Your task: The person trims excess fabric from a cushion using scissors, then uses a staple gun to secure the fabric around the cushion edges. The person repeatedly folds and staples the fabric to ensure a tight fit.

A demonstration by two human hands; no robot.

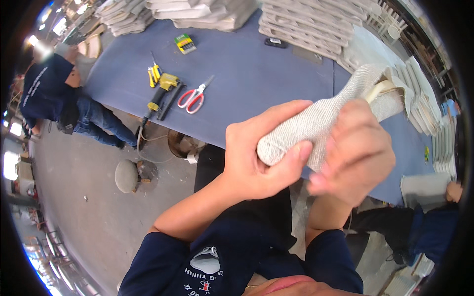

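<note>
A padded piece covered in light grey woven fabric (pixel 316 121) is held up over the near edge of the table. It has a rounded end towards me, and its far end shows a pale inner strip and loose cloth edges. My left hand (pixel 254 155) wraps round the rounded end, thumb pressed on the near side. On the other side, my right hand (pixel 358 153) has its fingers curled in against the cover. It is somewhat blurred, and its exact grip on the cloth is partly hidden.
On the blue-grey table (pixel 237 64) lie red-handled scissors (pixel 192 98), a yellow-and-black staple gun (pixel 165 89) with a hose, yellow-handled tools (pixel 154 75) and a green-yellow box (pixel 184 43). Fabric-covered pieces (pixel 306 24) are stacked behind. A co-worker (pixel 64 93) stands left; another person (pixel 434 227) is at right.
</note>
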